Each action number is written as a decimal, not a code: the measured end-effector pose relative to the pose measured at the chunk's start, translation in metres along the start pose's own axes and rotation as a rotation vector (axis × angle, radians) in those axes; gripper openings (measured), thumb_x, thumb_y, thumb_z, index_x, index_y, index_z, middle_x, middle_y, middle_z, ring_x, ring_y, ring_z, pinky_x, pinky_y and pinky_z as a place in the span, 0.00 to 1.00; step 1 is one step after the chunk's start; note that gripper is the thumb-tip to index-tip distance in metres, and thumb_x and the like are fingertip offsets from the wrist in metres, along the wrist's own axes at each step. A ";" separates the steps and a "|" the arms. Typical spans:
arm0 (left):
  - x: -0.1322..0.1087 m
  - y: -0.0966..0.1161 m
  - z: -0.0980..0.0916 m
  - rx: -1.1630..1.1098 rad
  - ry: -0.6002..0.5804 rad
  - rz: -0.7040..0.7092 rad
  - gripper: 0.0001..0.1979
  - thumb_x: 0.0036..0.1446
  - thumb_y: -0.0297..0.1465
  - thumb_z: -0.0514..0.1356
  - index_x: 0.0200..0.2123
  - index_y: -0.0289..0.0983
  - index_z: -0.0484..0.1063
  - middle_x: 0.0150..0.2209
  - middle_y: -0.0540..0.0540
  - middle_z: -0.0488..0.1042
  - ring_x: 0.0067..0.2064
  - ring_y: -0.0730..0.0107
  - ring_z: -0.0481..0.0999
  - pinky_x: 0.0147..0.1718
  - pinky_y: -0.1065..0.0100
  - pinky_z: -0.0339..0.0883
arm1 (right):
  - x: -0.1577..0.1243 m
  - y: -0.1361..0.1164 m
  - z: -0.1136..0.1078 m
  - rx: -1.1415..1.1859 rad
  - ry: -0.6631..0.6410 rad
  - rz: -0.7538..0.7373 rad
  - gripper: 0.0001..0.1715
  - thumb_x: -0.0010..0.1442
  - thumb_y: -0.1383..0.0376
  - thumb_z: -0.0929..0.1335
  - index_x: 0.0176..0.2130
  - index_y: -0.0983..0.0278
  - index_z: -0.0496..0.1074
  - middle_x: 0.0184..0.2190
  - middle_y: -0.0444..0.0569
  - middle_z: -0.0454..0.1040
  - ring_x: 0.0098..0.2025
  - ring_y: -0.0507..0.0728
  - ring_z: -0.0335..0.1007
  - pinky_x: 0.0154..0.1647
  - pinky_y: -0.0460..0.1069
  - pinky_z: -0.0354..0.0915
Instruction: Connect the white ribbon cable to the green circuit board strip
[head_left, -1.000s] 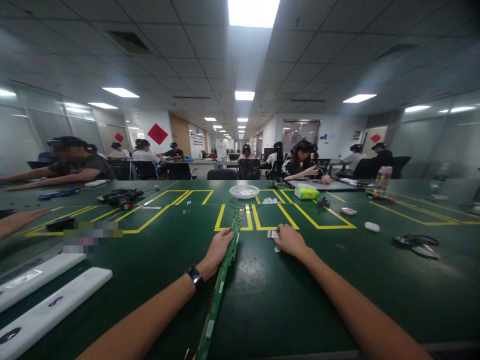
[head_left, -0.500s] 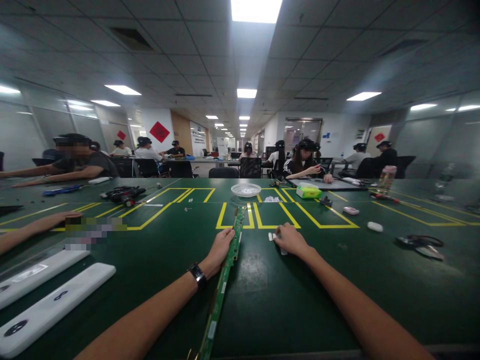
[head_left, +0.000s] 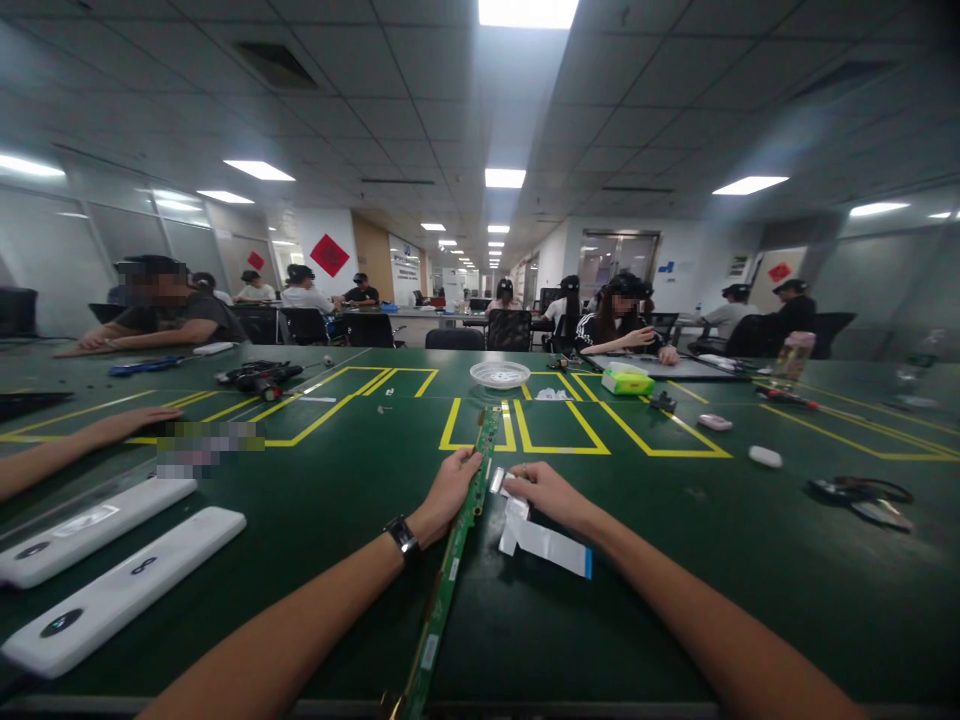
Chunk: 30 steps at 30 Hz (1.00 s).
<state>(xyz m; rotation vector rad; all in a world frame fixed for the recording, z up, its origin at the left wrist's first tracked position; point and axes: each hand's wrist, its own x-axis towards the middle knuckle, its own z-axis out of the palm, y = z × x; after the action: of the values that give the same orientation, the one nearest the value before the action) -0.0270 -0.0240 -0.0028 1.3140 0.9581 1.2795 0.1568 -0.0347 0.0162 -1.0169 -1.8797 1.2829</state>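
My left hand (head_left: 448, 492), with a dark watch on its wrist, is closed round the edge of a long, narrow green circuit board (head_left: 459, 540). The board slants from the near edge of the table up toward the middle. Just right of its upper part, my right hand (head_left: 549, 492) pinches a white flat ribbon cable (head_left: 555, 548). The cable is folded, and its blue-tipped end hangs down to the right. Its other end is close beside the board; whether the two touch I cannot tell.
The green table (head_left: 660, 620) bears yellow tape outlines. A white basket (head_left: 499, 375) and a green tissue pack (head_left: 628, 380) stand beyond my hands. Two white bars (head_left: 127, 590) lie at left, near another person's arm (head_left: 82, 445). Dark cables (head_left: 859, 492) lie at right.
My right hand has moved left toward the board, bringing the ribbon cable with it. More of the cable now shows, unfolded toward the right. The left hand keeps its grip on the board.
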 end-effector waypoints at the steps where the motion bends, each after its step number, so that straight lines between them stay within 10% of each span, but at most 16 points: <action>1: 0.000 -0.001 0.000 0.002 -0.004 0.007 0.20 0.52 0.46 0.61 0.38 0.34 0.70 0.28 0.50 0.72 0.27 0.73 0.71 0.27 0.74 0.63 | 0.001 0.001 0.004 0.032 0.012 0.011 0.19 0.55 0.52 0.67 0.27 0.65 0.67 0.19 0.39 0.64 0.20 0.47 0.59 0.22 0.43 0.57; 30: -0.004 0.000 0.004 0.115 -0.082 0.087 0.17 0.59 0.42 0.54 0.43 0.35 0.68 0.36 0.47 0.74 0.38 0.68 0.73 0.39 0.70 0.65 | 0.006 0.009 0.009 0.022 0.171 0.071 0.15 0.55 0.57 0.66 0.24 0.66 0.67 0.16 0.38 0.64 0.18 0.47 0.58 0.19 0.43 0.51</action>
<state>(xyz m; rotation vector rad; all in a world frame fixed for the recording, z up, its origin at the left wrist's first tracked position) -0.0235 -0.0287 -0.0033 1.5004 0.9374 1.2414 0.1486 -0.0320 0.0049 -1.1537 -1.7107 1.2132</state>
